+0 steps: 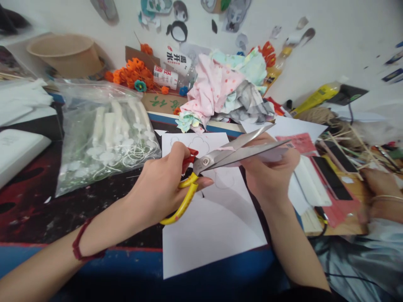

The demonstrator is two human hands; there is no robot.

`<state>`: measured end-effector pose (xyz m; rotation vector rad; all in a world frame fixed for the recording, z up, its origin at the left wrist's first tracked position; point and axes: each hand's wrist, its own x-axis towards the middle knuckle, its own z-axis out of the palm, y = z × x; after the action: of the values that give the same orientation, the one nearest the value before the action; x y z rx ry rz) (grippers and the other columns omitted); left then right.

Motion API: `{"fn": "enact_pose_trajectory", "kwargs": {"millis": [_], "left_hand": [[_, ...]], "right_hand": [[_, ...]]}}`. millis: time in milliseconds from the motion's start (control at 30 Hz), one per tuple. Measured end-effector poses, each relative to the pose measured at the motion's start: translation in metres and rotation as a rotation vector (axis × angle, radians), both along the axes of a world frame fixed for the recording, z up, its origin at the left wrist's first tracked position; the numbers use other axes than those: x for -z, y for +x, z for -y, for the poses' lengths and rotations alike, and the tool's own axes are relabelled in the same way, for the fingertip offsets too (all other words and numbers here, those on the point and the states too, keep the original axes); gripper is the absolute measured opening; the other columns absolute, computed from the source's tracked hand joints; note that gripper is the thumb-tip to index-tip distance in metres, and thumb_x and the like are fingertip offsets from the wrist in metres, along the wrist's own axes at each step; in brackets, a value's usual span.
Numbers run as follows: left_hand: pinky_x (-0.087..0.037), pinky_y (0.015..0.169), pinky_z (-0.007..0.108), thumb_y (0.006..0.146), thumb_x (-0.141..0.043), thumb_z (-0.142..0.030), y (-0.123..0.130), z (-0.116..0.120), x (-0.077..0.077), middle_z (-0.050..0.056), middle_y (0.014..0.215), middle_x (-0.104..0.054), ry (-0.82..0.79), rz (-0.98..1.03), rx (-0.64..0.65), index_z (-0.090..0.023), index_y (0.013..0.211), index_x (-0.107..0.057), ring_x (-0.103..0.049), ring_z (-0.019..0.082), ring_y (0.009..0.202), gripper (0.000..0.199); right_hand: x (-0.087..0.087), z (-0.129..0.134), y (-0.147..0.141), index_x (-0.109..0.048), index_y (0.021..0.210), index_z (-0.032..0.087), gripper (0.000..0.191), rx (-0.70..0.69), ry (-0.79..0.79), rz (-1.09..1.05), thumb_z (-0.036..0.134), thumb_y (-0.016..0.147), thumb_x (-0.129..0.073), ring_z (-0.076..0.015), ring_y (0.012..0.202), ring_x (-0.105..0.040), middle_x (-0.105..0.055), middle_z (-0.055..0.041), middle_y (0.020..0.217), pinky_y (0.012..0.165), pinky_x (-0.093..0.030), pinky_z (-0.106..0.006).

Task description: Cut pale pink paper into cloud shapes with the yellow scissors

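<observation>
My left hand (pixel 166 180) is closed round the yellow handles of a pair of scissors (pixel 206 161), and something red shows beside its fingers. The blades point right, spread a little apart, across my right hand (pixel 267 172). My right hand pinches a small piece of white paper (pixel 272 154) behind the blades, which partly hide it. Whether the blades touch this piece cannot be made out. Beneath both hands lies a white sheet (pixel 214 239) with faint cloud-like outlines drawn at its far end.
A clear plastic bag (pixel 103 142) of white pieces and string lies left, near a white box (pixel 22 153). Crumpled cloth (pixel 217 88) and orange flowers (pixel 134 74) stand behind. Phones (pixel 332 178) lie on the right, where another person's arm (pixel 384 188) rests.
</observation>
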<state>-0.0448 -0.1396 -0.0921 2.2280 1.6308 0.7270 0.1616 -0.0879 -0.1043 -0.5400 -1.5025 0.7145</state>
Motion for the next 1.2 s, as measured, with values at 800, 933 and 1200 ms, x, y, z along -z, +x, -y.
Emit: {"fn": "enact_pose_trajectory", "kwargs": {"millis": [800, 933, 1200], "left_hand": [[-0.044, 0.054, 0.029, 0.089, -0.049, -0.065, 0.0008, -0.0002, -0.0037, 0.005, 0.080, -0.072, -0.054, 0.010, 0.020, -0.020, 0.104, -0.047, -0.069, 0.022, 0.064, 0.048], [-0.043, 0.054, 0.029, 0.088, -0.050, -0.065, 0.0005, -0.0003, -0.0031, 0.005, 0.079, -0.071, -0.045, -0.009, 0.013, -0.020, 0.104, -0.047, -0.069, 0.022, 0.063, 0.047], [-0.047, 0.058, 0.031, 0.085, -0.053, -0.064, -0.0015, -0.0014, 0.0012, 0.007, 0.089, -0.073, -0.043, 0.045, 0.030, -0.020, 0.109, -0.044, -0.071, 0.023, 0.069, 0.051]], "right_hand": [[-0.0069, 0.0018, 0.0061, -0.075, 0.083, 0.027, 0.012, -0.042, -0.095, 0.050, 0.019, 0.075, -0.079, -0.0180, 0.074, -0.069, -0.074, 0.0007, 0.081, 0.062, -0.059, -0.034], [-0.0054, 0.0000, 0.0076, -0.075, 0.084, 0.026, 0.016, -0.053, -0.036, 0.032, 0.015, 0.074, -0.079, -0.0172, 0.072, -0.069, -0.075, 0.0013, 0.083, 0.060, -0.057, -0.033], [-0.0057, -0.0033, 0.0094, -0.077, 0.087, 0.028, 0.017, -0.013, 0.011, 0.066, 0.015, 0.076, -0.077, -0.0175, 0.074, -0.069, -0.075, 0.0015, 0.084, 0.060, -0.058, -0.033]]}}
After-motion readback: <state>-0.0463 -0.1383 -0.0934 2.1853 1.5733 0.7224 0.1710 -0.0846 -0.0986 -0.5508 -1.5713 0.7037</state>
